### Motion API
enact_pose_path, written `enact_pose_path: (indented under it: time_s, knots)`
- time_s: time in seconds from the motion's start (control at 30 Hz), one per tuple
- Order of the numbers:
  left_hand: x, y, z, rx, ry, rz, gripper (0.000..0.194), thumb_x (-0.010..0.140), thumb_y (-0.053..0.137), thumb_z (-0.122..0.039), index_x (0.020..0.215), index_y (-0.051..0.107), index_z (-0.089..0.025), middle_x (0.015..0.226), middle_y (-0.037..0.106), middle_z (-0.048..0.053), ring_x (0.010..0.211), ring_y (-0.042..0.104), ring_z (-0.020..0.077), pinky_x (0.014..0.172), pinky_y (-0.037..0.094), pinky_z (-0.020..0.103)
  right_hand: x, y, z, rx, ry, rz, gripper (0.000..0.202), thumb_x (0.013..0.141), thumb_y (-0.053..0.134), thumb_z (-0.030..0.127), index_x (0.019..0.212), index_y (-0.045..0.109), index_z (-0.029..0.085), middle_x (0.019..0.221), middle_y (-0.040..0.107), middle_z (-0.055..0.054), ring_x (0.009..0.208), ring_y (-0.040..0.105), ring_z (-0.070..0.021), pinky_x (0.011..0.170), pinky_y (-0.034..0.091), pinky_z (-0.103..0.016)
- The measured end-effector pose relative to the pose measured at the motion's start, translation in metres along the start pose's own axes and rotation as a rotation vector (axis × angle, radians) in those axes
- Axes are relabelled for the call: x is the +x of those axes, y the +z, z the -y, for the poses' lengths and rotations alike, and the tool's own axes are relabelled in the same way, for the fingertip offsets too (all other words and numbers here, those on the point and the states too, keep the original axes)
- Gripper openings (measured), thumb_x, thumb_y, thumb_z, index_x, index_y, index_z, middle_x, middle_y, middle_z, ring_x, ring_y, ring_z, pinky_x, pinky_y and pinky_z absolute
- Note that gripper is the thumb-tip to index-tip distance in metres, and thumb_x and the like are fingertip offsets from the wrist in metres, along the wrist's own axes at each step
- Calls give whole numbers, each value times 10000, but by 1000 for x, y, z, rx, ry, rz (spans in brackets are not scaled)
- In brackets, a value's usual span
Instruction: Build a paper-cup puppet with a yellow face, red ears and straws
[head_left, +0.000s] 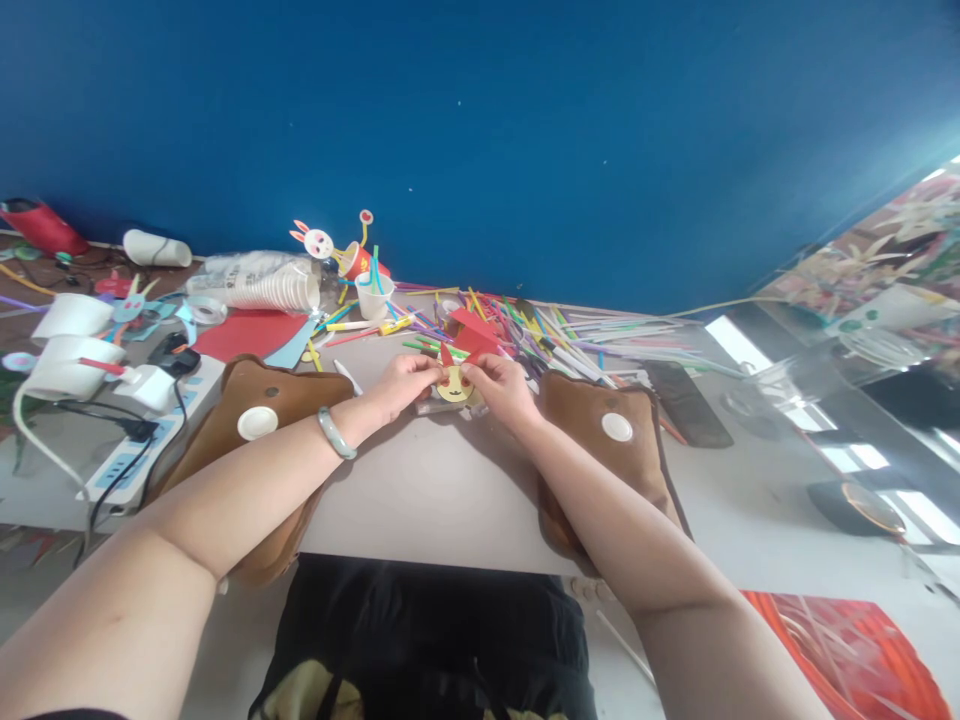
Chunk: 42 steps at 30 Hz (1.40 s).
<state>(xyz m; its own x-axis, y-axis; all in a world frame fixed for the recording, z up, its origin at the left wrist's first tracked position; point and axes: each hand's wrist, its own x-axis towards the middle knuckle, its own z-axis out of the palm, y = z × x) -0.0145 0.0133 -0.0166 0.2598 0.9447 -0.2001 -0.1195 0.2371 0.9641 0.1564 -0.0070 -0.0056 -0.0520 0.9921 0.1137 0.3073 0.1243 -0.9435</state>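
Between my hands is a round yellow paper rabbit face (454, 388) with a small drawn mouth, reddish eyes and a red ear. My left hand (409, 385) pinches its left edge, fingers closed. On the other edge, the thumb and fingers of my right hand (501, 385) press near an eye. Red paper (474, 332) lies just behind the face. A small clear object beneath it is partly hidden, and I cannot make out what it is.
Brown cushions (616, 470) lie under both forearms. Colourful pipe cleaners (540, 335) are heaped behind my hands. A white paper cup (374, 296) and a rabbit-faced cup figure (319, 244) stand by the blue wall. At left is a power strip (127, 450); at right, a phone-like dark slab (686, 405).
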Motion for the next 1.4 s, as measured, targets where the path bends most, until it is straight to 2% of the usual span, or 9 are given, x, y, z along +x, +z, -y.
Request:
enact_pose_path:
  time_s: [0.17,0.33,0.6,0.73,0.93,1.07,1.27,1.4]
  knots:
    - [0,0,-5,-25,-35,-73,163,677,757,-242,640,640,-135,554,568,-19,446,430,46,437,281,181,0,0,5,26,40,-29,306,778,583,482,761,651,184,693,648,-31,604,544,-137,546,411,-248]
    - [0,0,-2,1,3,-53,137,706,732,-226,654,641,-137,560,567,-18,453,429,48,438,268,181,-3,1,5,22,64,-39,232,760,596,397,739,656,173,691,650,-24,588,535,-125,540,406,-240]
    - [0,0,4,80,71,0,175,718,770,-263,678,641,-152,563,593,-7,521,534,98,507,388,210,0,4,-2,-1,6,-27,223,754,603,388,659,576,187,636,615,-6,579,516,-121,546,420,-240]
    - [0,0,3,79,66,15,184,710,770,-275,671,640,-151,558,582,-12,498,500,89,487,347,211,-1,4,0,9,9,-31,211,745,589,390,665,562,196,631,605,-6,571,516,-123,529,413,-236]
    - [-2,0,-1,40,56,-9,184,705,742,-269,638,627,-142,519,515,-34,452,388,57,457,248,205,-5,3,7,58,62,-38,182,744,540,345,726,627,186,641,629,-11,545,530,-128,510,414,-239]
    - [-3,1,-3,60,46,-11,184,698,751,-274,652,632,-142,538,542,-28,452,392,58,456,257,207,-3,2,4,32,46,-53,176,727,585,349,670,606,185,635,628,-9,558,526,-122,519,410,-235]
    - [-2,1,0,63,58,17,168,708,758,-261,675,639,-147,580,594,-6,499,477,81,483,332,209,1,3,-1,37,26,-28,183,725,604,341,633,556,191,599,593,5,553,506,-116,538,420,-240]
    - [-1,0,1,60,57,3,164,703,752,-259,672,639,-144,586,600,-8,485,458,70,469,307,203,0,3,1,52,17,-31,186,728,605,342,636,578,183,588,584,13,539,494,-107,529,412,-234]
